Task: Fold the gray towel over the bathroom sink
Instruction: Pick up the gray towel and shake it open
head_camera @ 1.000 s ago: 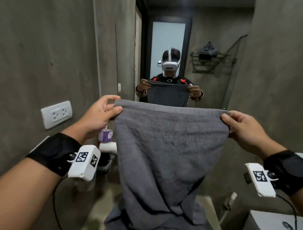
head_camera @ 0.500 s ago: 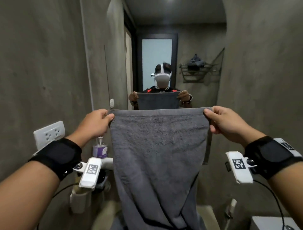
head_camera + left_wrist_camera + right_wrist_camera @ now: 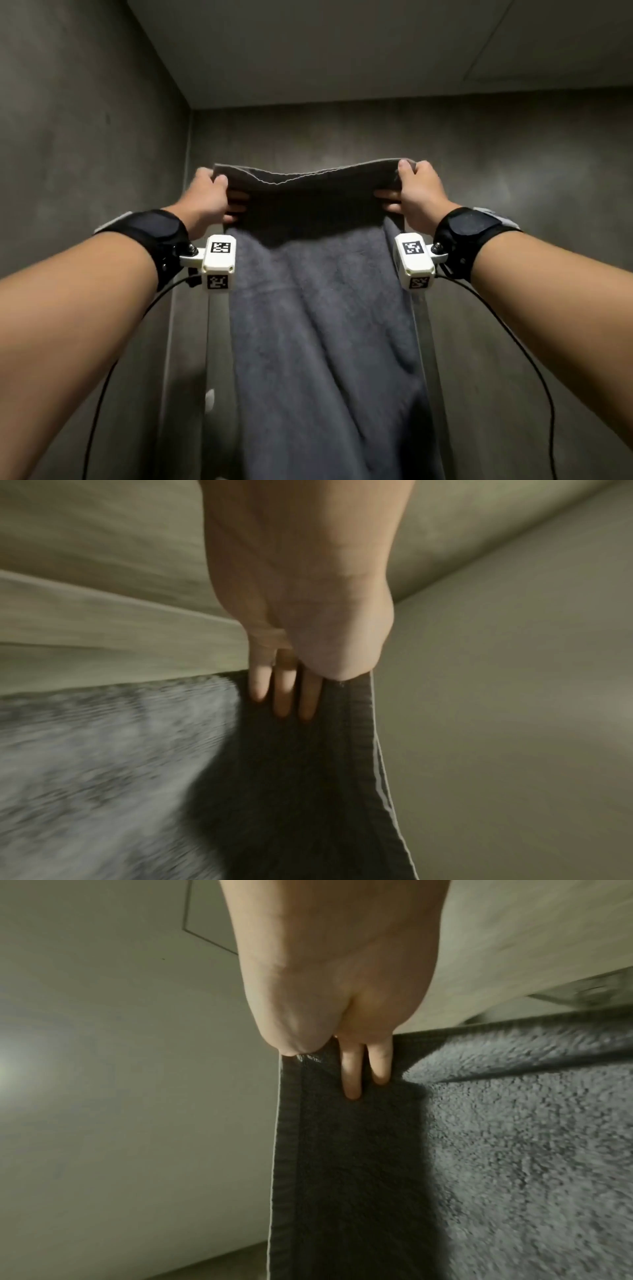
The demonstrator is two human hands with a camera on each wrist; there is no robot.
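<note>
The gray towel (image 3: 322,308) hangs lengthwise from both raised hands, high near the ceiling. My left hand (image 3: 215,197) pinches its top left corner, thumb on the near side and fingers (image 3: 284,693) laid against the cloth. My right hand (image 3: 409,192) pinches the top right corner the same way, with its fingers (image 3: 352,1069) on the towel (image 3: 479,1150). The top edge sags slightly between the hands. The towel's (image 3: 274,777) lower end runs out of the bottom of the head view. The sink is hidden.
Bare concrete walls (image 3: 85,137) close in on the left, right and ahead, with the ceiling (image 3: 325,44) just above. A mirror edge (image 3: 430,342) shows beside the hanging towel on the right.
Both hands have lifted the towel from chest height to well overhead, and the view has tilted up. The mirror reflection, wall socket and soap bottle have dropped out of sight.
</note>
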